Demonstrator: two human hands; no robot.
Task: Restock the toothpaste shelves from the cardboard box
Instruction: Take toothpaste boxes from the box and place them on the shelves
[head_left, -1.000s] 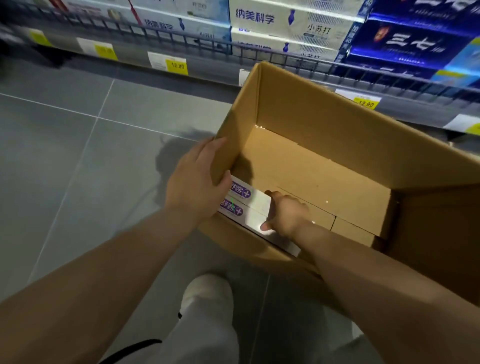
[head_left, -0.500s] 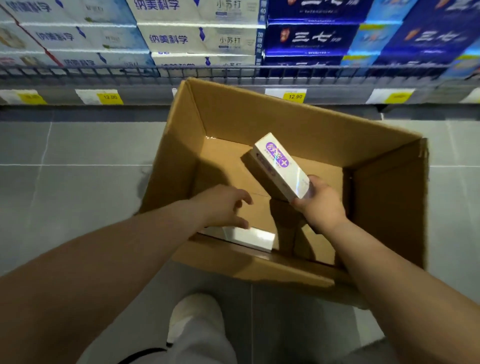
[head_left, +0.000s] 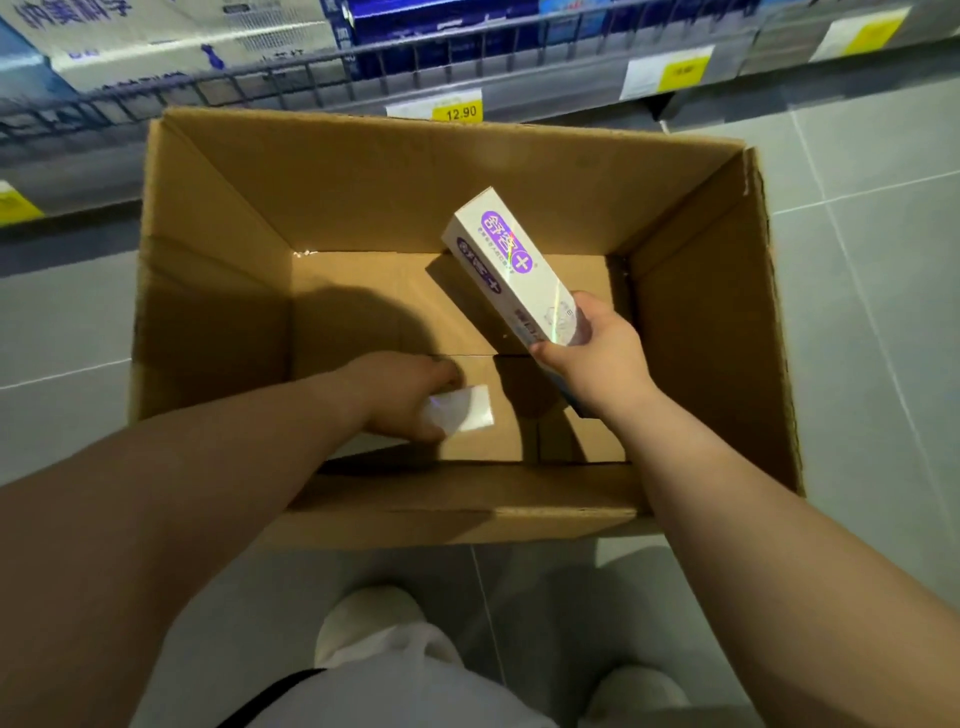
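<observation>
Our right hand (head_left: 592, 356) has raised its toothpaste carton (head_left: 511, 270); our left hand (head_left: 405, 400) now grips the last carton (head_left: 470, 415) beside it, emptying the cardboard box (head_left: 363, 176).

Box (head_left: 363, 171) before shelf (head_left: 545, 78) (floor-level)

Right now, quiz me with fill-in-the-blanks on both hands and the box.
The right hand grips a white and ____ toothpaste carton above the cardboard box.
The left hand holds a second carton ____ the box.
The yellow price tag behind the box reads ____.
Missing: purple; inside; 12.90.
</observation>
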